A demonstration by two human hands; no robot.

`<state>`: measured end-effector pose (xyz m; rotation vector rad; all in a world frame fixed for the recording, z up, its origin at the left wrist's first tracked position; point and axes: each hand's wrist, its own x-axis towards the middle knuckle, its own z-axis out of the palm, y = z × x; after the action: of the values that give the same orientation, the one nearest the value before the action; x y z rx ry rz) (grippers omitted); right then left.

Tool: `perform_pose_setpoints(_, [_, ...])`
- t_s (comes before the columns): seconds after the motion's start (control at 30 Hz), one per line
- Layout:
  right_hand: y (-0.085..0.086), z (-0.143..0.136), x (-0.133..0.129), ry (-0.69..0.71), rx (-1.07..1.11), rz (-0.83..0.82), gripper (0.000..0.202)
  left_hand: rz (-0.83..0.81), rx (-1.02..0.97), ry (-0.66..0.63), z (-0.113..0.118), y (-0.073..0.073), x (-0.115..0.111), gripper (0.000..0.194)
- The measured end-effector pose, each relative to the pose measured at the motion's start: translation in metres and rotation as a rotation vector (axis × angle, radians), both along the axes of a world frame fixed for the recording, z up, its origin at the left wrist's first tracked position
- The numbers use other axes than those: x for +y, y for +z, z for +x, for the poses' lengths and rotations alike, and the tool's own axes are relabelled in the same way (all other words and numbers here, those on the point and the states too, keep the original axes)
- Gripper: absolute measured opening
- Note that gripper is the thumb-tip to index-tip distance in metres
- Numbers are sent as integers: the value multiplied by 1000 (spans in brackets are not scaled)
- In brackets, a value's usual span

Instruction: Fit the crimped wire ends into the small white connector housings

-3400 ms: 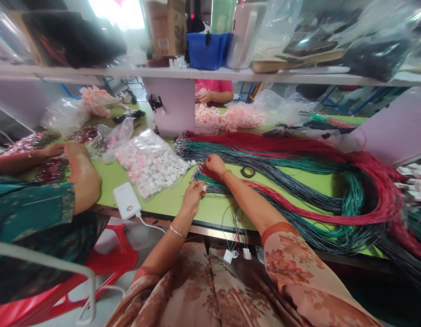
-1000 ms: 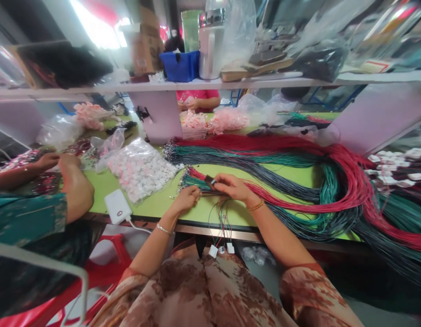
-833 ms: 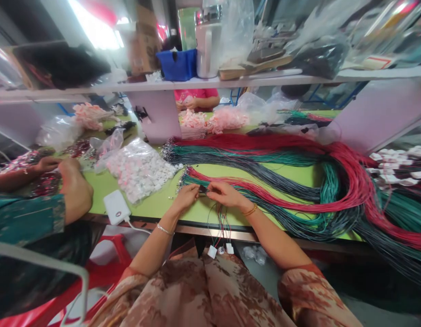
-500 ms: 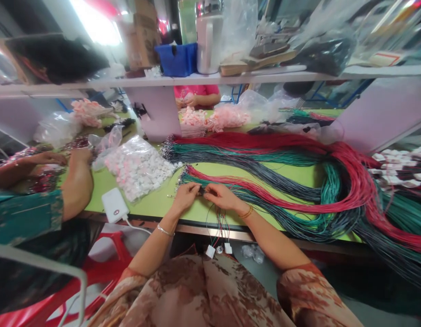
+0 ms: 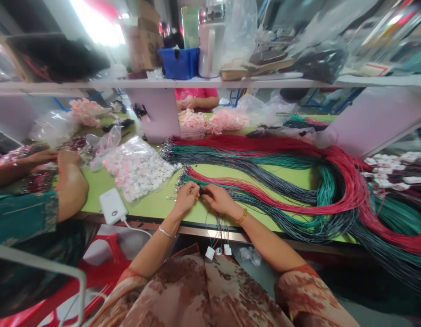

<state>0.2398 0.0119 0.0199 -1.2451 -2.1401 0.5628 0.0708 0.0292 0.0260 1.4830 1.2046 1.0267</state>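
Observation:
My left hand (image 5: 187, 196) and my right hand (image 5: 217, 198) meet at the front of the green table (image 5: 156, 206). Between their fingertips is a small black piece (image 5: 201, 191), which both hands pinch. Thin wires (image 5: 217, 227) hang from under my right hand over the table edge and end in small white connectors (image 5: 210, 252). Just behind my hands lies a bundle of red wires (image 5: 251, 188), with green and black ones beside it. Its metal-tipped ends (image 5: 182, 178) are close to my left hand.
A clear bag of white connectors (image 5: 133, 168) and a white power bank (image 5: 112, 206) lie to the left. Beyond them a co-worker's arm (image 5: 71, 186) rests on the table. Thick wire bundles (image 5: 353, 181) curve off rightward. A shelf (image 5: 128, 84) spans the back, holding a blue bin (image 5: 179, 63).
My hands stay together, with the left fingers shifted slightly up around the black piece. The co-worker's arm has moved a little left. The view has shifted slightly.

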Motion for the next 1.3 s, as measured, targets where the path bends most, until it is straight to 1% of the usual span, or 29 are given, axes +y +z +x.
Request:
perform_pose_setpoints(0.07, [5, 0, -4, -32, 37, 39, 12, -34, -46, 12, -1, -4, -1, 22])
perform_pose_setpoints(0.13, [12, 1, -5, -127, 151, 76, 21, -46, -55, 17, -3, -6, -3, 22])
perform_pose_setpoints(0.2, [17, 3, -1, -232, 279, 81, 30, -22, -8, 7, -5, -6, -6, 21])
perform_pose_setpoints(0.23, [17, 3, 4, -259, 313, 59, 33, 6, 31, -5, -5, -5, -8, 20])
perform_pose_setpoints(0.3, [14, 2, 16, -235, 313, -53, 35, 98, 127, -35, -4, -2, -13, 18])
perform_pose_setpoints(0.4, [3, -3, 32, -109, 325, -339, 32, 298, 271, -82, 1, -1, -21, 17])
perform_pose_setpoints(0.47, [-2, -8, 37, -74, 439, -492, 33, 386, 335, -92, 5, -3, -24, 15])
perform_pose_setpoints(0.5, [-3, -10, 37, -87, 519, -525, 36, 392, 347, -77, 7, -6, -24, 14])
perform_pose_setpoints(0.57, [-2, -14, 33, -140, 686, -496, 41, 306, 306, -33, 10, -10, -25, 12])
perform_pose_setpoints(0.63, [2, -16, 26, -179, 814, -416, 43, 136, 192, -3, 13, -14, -23, 13])
perform_pose_setpoints(0.7, [6, -16, 19, -194, 892, -361, 44, -22, 83, -14, 13, -16, -21, 13])
perform_pose_setpoints(0.77, [10, -15, 12, -197, 944, -345, 46, -92, 62, -37, 12, -16, -19, 12])
perform_pose_setpoints(0.8, [11, -14, 8, -193, 967, -347, 46, -79, 98, -41, 11, -15, -18, 11])
perform_pose_setpoints(0.87, [15, -14, 1, -166, 1009, -364, 47, 31, 259, -12, 8, -14, -18, 9])
perform_pose_setpoints(0.93, [19, -15, -7, -141, 1044, -379, 46, 189, 482, 65, 5, -12, -20, 11])
perform_pose_setpoints(1.0, [20, -16, -14, -164, 1076, -394, 43, 297, 667, 125, 3, -10, -23, 17])
perform_pose_setpoints(1.03, [20, -16, -17, -201, 1086, -405, 41, 325, 732, 135, 2, -9, -24, 19])
perform_pose_setpoints(1.1, [15, -15, -20, -293, 1077, -456, 40, 371, 830, 125, 0, -8, -26, 22])
perform_pose_setpoints(1.17, [8, -14, -22, -354, 1023, -559, 45, 431, 906, 104, -1, -8, -26, 22])
perform_pose_setpoints(1.23, [2, -13, -21, -357, 952, -674, 49, 501, 947, 83, -1, -11, -27, 21])
perform_pose_setpoints(1.3, [-2, -13, -20, -336, 903, -747, 46, 560, 951, 65, -1, -15, -27, 21])
